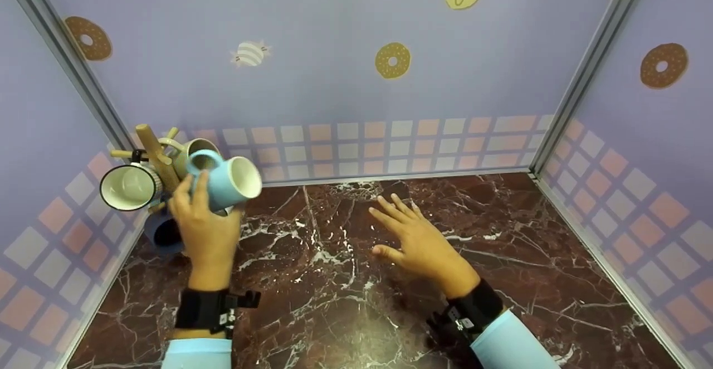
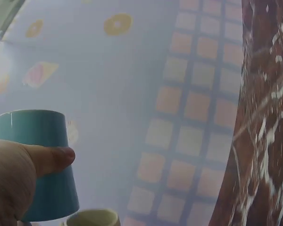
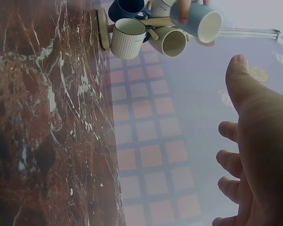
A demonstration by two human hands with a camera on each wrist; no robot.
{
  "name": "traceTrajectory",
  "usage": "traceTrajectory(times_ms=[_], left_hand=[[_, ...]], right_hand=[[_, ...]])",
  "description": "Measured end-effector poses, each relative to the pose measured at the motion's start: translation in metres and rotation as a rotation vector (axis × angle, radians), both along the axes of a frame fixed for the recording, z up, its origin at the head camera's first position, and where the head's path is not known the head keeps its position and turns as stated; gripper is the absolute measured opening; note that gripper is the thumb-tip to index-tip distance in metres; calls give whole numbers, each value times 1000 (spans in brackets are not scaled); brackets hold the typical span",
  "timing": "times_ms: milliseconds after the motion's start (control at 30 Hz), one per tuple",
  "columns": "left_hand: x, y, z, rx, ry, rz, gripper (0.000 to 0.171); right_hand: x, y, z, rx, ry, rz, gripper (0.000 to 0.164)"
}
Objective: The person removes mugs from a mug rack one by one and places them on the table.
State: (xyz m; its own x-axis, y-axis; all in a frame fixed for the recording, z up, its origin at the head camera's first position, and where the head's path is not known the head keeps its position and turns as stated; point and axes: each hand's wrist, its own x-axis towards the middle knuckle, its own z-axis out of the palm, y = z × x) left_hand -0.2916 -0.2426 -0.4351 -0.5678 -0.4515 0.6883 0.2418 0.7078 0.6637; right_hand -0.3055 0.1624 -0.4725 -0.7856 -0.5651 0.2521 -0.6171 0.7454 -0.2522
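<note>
At the far left, the wooden rack [image 1: 147,141] stands by the wall corner, its pegs sticking out; on its left side hangs a black-rimmed white mug [image 1: 129,188], mouth facing me, and below that a dark blue mug [image 1: 162,232], partly behind my hand; on its far right side is a cream mug [image 1: 182,163]; lower on the rack, my right wrist view shows a ribbed white mug [image 3: 127,40] with a dark rim.

Just right of the rack, my left hand [image 1: 209,235] grips the light blue mug [image 1: 227,182], thumb and fingers about its body; the mug is tilted above the table, mouth to the right and handle up on the far side; whether it touches the rack I cannot tell.

Further right, well apart from the mugs, my right hand [image 1: 420,243] is over the brown marble table [image 1: 317,302], holding nothing, fingers extended and thumb spread; a black strap [image 1: 479,305] circles that wrist, with a pale blue sleeve [image 1: 515,341] below it; beyond, a purple wall [image 1: 334,51] rises, patterned with doughnuts and pink-and-white squares.
</note>
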Motion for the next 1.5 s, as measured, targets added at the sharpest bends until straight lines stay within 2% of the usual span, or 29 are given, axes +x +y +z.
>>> traceTrajectory(times_ms=[133,333,467,633,800,933,1067,1233,1500], left_hand=[[2,25,6,98,-45,-133,93],[6,56,15,286,-188,-350,103],[8,70,18,373,-260,-479,103],[12,85,16,440,-333,-675,96],[15,97,9,520,-363,-883,88],[17,103,4,604,-392,-1009,85],[17,107,-1,598,-422,-1068,84],[17,110,-9,497,-471,-1124,89],[16,117,-23,522,-510,-1364,107]], right_hand=[[2,0,1,-17,-7,-8,84],[5,-2,5,2,18,6,85],[7,-2,9,-10,7,11,84],[10,-2,14,-46,0,0,81],[12,0,18,-139,16,12,74],[15,2,21,-217,32,14,69],[17,2,24,-307,32,19,63],[18,2,27,-452,8,27,57],[18,0,31,-663,-118,80,57]])
